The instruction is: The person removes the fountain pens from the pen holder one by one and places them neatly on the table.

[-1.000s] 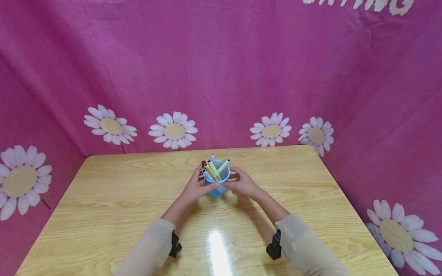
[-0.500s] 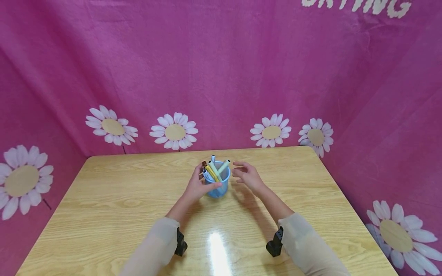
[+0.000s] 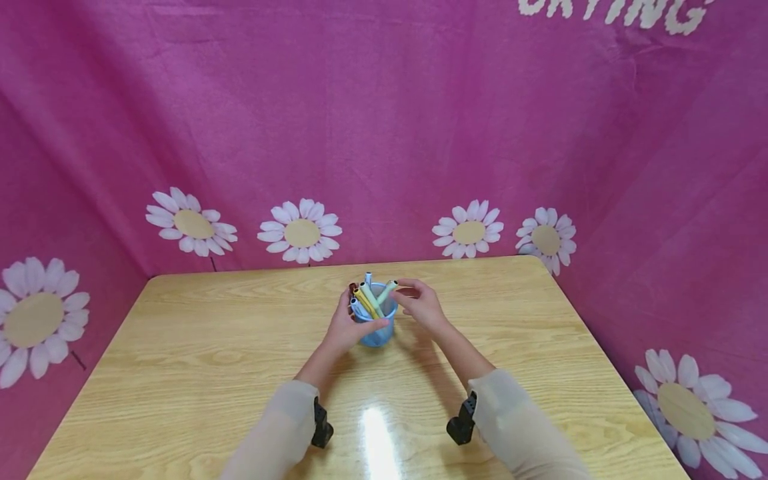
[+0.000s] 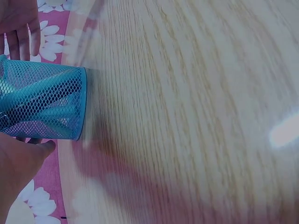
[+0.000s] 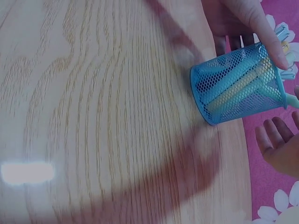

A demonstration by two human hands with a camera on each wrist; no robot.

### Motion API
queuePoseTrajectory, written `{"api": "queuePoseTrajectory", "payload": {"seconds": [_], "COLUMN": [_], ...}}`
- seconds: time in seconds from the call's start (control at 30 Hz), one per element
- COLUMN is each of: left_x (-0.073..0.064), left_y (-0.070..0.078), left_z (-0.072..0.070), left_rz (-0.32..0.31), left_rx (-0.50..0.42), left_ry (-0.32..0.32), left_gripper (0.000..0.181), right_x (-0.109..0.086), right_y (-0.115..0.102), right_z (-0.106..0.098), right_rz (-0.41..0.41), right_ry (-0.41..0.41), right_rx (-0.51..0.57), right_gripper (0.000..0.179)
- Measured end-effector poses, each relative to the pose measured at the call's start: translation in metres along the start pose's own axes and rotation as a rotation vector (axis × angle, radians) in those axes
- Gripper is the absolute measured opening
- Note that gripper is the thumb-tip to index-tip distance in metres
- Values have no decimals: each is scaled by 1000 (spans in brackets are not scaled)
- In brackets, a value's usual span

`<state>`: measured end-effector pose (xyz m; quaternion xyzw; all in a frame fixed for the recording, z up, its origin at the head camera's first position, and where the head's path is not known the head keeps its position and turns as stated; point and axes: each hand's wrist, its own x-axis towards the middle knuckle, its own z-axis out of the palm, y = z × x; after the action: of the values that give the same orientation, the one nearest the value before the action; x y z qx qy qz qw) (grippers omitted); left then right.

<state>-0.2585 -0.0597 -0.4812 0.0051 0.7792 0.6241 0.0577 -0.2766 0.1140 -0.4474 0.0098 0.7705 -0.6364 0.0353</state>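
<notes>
A blue wire-mesh pen holder (image 3: 377,335) stands upright on the table, with several capped markers leaning in it. My left hand (image 3: 347,328) grips it from the left, thumb across the front near the rim and fingers behind. At the right of the rim, my right hand (image 3: 425,307) pinches the upper end of a light green marker (image 3: 387,291), which leans to the right in the holder. In the right wrist view its other fingers (image 5: 273,134) stretch out beside the mesh. A yellow marker (image 3: 365,300) and a light blue marker (image 3: 357,308) lean leftward near my left fingers.
The wooden table (image 3: 198,373) extends around the holder on all sides. Behind it hangs a pink curtain (image 3: 384,133) printed with white daisies. Black wrist cameras (image 3: 461,423) sit on both sleeves.
My right hand has let go of the holder's right side, drawn back and risen, then come in to the light green marker's top. My left hand has kept its grip on the holder.
</notes>
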Motion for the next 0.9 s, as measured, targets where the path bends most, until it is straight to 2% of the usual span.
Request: {"api": "queuePoseTrajectory", "payload": {"seconds": [0.33, 0.9], "left_x": [0, -1], "left_y": [1, 0], "left_z": [3, 3], "left_rz": [0, 19], "left_rx": [11, -10], "left_ry": [29, 35], "left_gripper": [104, 99], "right_x": [5, 11], "right_y": [3, 5], "right_z": [10, 17], "right_rz": [13, 11], "right_ry": [36, 74], "right_rx": [-19, -52], "right_gripper": [43, 28]}}
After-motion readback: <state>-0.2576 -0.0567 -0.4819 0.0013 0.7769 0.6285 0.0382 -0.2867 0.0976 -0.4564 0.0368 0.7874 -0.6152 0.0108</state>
